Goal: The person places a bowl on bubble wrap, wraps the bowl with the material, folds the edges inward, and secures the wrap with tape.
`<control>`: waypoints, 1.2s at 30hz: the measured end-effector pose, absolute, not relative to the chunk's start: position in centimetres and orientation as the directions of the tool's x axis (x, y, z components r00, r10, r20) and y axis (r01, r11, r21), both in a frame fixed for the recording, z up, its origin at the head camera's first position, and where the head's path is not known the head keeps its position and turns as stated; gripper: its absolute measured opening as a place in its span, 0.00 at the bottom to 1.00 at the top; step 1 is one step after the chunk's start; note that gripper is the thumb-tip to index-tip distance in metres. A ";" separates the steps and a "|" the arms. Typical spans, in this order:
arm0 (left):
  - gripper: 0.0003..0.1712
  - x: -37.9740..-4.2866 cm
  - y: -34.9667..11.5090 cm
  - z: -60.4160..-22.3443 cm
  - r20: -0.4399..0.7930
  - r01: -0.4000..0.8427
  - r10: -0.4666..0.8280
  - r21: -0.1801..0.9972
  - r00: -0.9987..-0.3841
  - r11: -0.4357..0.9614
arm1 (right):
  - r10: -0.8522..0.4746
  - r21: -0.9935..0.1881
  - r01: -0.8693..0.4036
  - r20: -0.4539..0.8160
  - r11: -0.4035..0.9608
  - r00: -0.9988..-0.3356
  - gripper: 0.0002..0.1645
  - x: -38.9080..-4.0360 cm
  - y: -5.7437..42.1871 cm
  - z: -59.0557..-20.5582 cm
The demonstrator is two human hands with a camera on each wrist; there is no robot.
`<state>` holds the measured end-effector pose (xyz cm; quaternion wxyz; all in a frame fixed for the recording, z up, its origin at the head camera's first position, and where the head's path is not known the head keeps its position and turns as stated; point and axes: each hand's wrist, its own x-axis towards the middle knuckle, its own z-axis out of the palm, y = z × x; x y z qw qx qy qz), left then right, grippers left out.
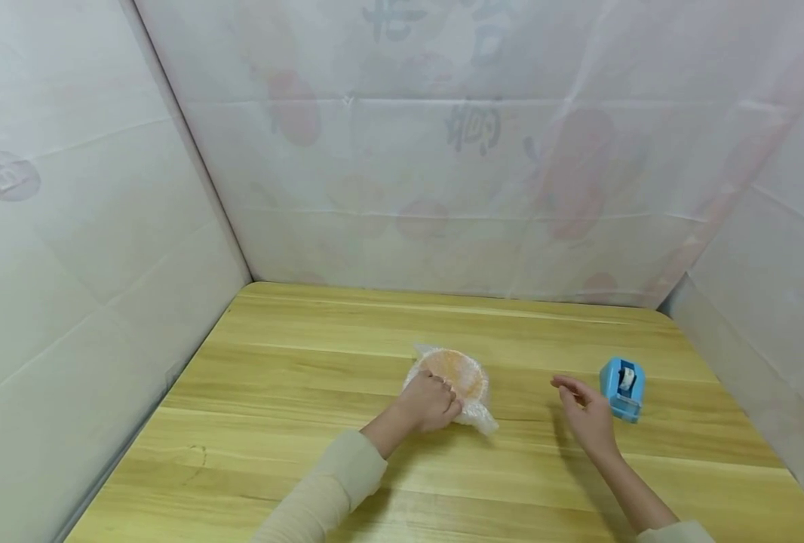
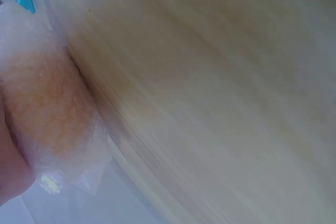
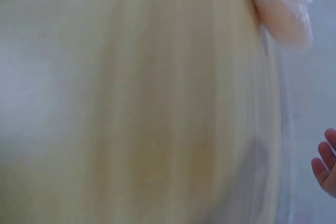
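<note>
A round orange item in bubble wrap (image 1: 468,375) lies on the table near its middle, the loose ends of the wrap sticking out. My left hand (image 1: 428,403) holds its near left side with curled fingers; some fingertips are hidden against the wrap. In the left wrist view, the orange shows through the wrap (image 2: 50,103) beside part of the hand (image 2: 13,166). My right hand (image 1: 590,424) hovers over the table with loosely bent fingers (image 3: 326,156) and nothing in them. Just right of it stands a blue tape dispenser (image 1: 624,388) with a white roll.
The wooden table (image 1: 293,362) reaches back to a pale printed cloth (image 1: 388,166), with more cloth hanging at the left (image 1: 90,264) and right (image 1: 775,317). A faint ring-shaped mark (image 1: 198,458) shows on the table's left side.
</note>
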<state>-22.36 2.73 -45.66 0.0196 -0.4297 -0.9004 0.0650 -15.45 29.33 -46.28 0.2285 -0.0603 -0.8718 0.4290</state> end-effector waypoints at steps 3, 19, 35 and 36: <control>0.28 -22.4 2.8 -45.8 -0.006 0.772 0.778 -0.126 -0.628 0.623 | 0.388 -0.805 0.017 0.267 0.593 -0.882 0.16 -14.6 30.1 -46.2; 0.25 -22.5 2.9 -46.0 0.000 0.760 0.768 -0.144 -0.640 0.633 | 0.811 -0.912 0.390 -0.131 0.127 -0.571 0.11 -12.4 36.4 -46.9; 0.24 -22.6 3.2 -45.8 0.011 0.767 0.772 -0.106 -0.635 0.633 | 0.581 -0.843 0.259 -0.517 -0.471 -0.628 0.18 -13.1 37.7 -45.6; 0.24 -22.6 3.1 -45.8 0.014 0.768 0.773 -0.101 -0.635 0.633 | 0.571 -0.837 0.255 -0.524 -0.485 -0.633 0.17 -13.1 37.8 -45.4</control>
